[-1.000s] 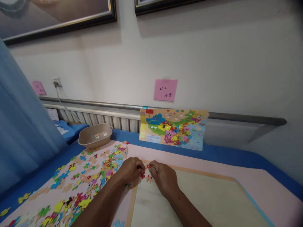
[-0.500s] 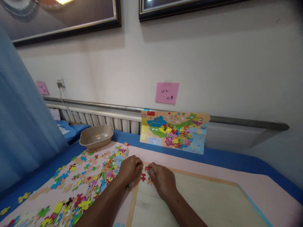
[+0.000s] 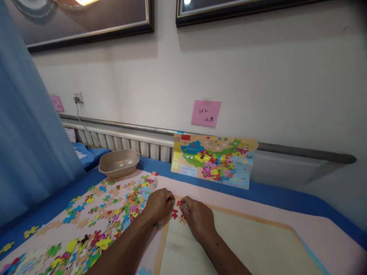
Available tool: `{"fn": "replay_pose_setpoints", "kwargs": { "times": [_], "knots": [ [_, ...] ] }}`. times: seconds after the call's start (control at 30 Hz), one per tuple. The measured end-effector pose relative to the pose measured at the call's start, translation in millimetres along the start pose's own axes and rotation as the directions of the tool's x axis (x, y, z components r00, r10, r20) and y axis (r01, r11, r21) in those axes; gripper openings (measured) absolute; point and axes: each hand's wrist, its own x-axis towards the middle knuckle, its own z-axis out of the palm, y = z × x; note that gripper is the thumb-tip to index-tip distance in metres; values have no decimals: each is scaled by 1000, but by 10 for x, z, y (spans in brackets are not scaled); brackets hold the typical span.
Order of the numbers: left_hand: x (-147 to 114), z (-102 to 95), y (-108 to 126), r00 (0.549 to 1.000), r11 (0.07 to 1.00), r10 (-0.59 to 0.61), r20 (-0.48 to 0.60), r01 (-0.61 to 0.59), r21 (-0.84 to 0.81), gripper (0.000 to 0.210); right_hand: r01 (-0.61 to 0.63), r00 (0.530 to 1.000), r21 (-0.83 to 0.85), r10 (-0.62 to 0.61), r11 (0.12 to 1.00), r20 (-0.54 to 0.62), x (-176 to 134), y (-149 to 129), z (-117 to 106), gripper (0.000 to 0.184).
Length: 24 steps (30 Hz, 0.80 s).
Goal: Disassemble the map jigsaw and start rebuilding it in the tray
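My left hand (image 3: 160,204) is closed at the top left corner of a pale puzzle board (image 3: 229,244) with an orange-tan border. Its fingertips are pinched together, and what they hold, if anything, is hidden. My right hand (image 3: 199,217) is closed too, thumb and forefinger pinching at a red jigsaw piece (image 3: 179,203) by the same corner. Just below lies another red jigsaw piece (image 3: 174,214) on the board. A tan jigsaw piece (image 3: 182,219) sits beside it, partly covered by my right hand.
Many loose jigsaw pieces (image 3: 99,242) spread over the pink sheet on the left. Behind them stands a beige basin (image 3: 109,168) with a few pieces inside. A printed map sheet (image 3: 215,160) leans against the wall rail (image 3: 309,151). A blue curtain (image 3: 31,126) hangs at far left.
My view has turned slightly left, so the surroundings sit a little further right. Both hands stay at the board's corner, with almost no visible movement.
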Motion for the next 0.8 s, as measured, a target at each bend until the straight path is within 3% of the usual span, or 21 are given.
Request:
{"fn": "replay_pose_setpoints", "kwargs": {
  "times": [0.57, 0.8],
  "knots": [
    [-17, -85, -1, 995, 994, -88, -39, 85, -74, 26, -36, 999, -24, 37, 999, 21, -4, -1, -39, 27],
    [20, -144, 8, 966, 969, -156, -206, 110, -221, 24, -53, 998, -61, 55, 997, 29, -15, 15, -74, 25]
  ]
}}
